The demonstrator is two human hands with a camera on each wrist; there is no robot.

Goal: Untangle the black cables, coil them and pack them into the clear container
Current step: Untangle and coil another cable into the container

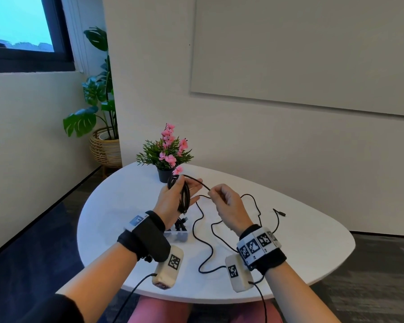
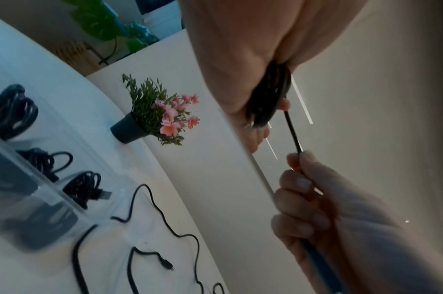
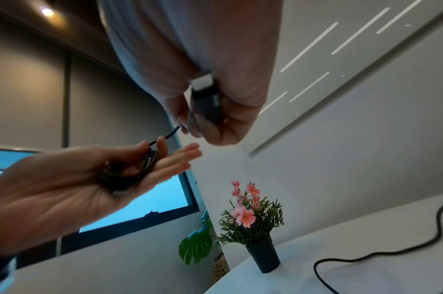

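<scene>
I see the left hand held up with straight fingers, a coil of black cable looped round its palm. My right hand, just beside it, pinches the free strand running across between them. The slack trails toward me over the table, so I judge the right hand feeds the next wrap.

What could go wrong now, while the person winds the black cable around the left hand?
The loose cable snakes over the table in loops, so pulling may tighten a snarl. The coil lies round the left hand with fingers straight, so it might slip off. The right hand pinches only a thin strand near the flower pot.
</scene>
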